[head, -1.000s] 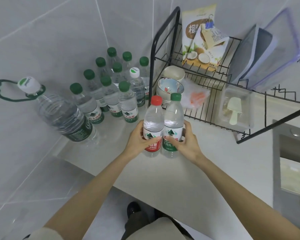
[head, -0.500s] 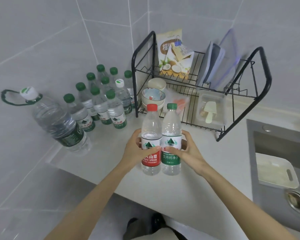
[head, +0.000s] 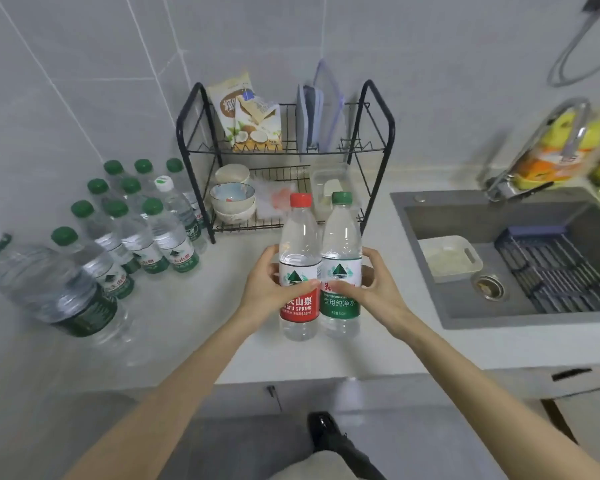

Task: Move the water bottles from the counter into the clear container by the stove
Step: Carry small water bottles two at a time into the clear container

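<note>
My left hand (head: 262, 287) grips a red-capped, red-labelled water bottle (head: 299, 244). Pressed against it on the right is a green-capped, green-labelled bottle (head: 341, 244), gripped by my right hand (head: 378, 289). Both bottles are upright and lifted above the white counter (head: 201, 313). Several green-capped small bottles (head: 153, 230) stand in a cluster at the left by the wall, one with a white cap (head: 164, 183). A big water jug (head: 49, 289) stands in front of them at the far left. No clear container or stove is in view.
A black wire dish rack (head: 284, 157) with bowls, a snack bag and lids stands behind the held bottles. A grey sink (head: 520, 258) with a white tray, a dark drain rack and a faucet (head: 541, 143) lies to the right. My shoe (head: 329, 434) shows on the floor below.
Both hands have lifted the two bottles and carried them toward me and rightward, away from the cluster. The view has swung right, revealing the sink and faucet.
</note>
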`<state>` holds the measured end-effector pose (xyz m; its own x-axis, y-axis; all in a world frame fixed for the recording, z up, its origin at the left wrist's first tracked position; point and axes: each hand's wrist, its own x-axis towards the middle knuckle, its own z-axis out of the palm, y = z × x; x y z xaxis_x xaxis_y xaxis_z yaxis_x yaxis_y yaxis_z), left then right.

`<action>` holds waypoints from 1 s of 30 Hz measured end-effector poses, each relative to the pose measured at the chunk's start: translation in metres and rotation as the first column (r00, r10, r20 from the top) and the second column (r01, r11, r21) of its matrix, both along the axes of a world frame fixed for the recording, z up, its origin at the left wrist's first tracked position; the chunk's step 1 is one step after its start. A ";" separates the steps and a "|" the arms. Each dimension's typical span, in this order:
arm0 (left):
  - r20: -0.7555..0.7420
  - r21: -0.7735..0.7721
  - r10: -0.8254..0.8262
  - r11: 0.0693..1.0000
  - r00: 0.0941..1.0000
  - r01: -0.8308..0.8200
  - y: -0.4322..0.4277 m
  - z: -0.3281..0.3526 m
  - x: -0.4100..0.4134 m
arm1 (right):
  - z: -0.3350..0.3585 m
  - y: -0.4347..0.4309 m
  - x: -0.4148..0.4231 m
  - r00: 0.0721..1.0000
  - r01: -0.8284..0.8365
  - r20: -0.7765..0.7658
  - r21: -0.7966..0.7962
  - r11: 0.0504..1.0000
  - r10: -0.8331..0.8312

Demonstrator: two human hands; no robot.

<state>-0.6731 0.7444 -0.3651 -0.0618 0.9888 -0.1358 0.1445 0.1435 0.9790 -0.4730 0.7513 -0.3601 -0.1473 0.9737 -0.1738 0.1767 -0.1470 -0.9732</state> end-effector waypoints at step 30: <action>-0.106 0.102 -0.890 0.433 0.443 0.895 -0.075 0.038 0.514 | 0.034 -0.260 0.409 0.440 0.896 -0.089 0.103 0.431 -0.894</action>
<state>-0.1593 0.6693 -0.3271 0.8641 0.5026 -0.0273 0.1491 -0.2038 0.9676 -0.0644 0.4913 -0.3259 0.8173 0.5732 -0.0586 -0.0019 -0.0990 -0.9951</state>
